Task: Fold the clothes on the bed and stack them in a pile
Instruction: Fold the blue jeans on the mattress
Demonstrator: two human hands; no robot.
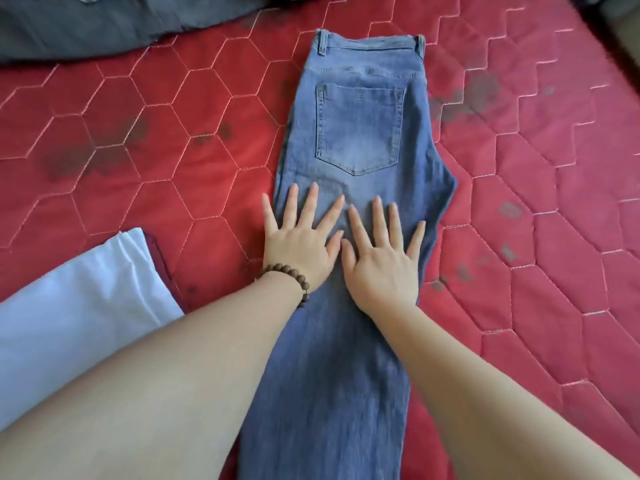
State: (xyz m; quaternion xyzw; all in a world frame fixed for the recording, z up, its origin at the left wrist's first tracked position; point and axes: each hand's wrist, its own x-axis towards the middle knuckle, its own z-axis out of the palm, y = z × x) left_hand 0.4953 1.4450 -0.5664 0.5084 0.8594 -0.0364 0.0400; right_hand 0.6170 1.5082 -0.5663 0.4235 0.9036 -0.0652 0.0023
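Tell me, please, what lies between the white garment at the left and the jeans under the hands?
In the head view, only bare red quilted mattress lies between the white garment and the jeans; lower down, the left forearm crosses that stretch.

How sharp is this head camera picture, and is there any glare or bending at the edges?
Head view: the jeans and both flat hands, left hand and right hand, read fairly sharp; the forearms and corners are soft; the red mattress stitching curves from wide-angle distortion; light is even and soft, no glare.

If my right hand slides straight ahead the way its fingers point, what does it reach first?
Probably the back pocket of the jeans: the right hand lies flat just below it, fingers aimed up toward the waistband.
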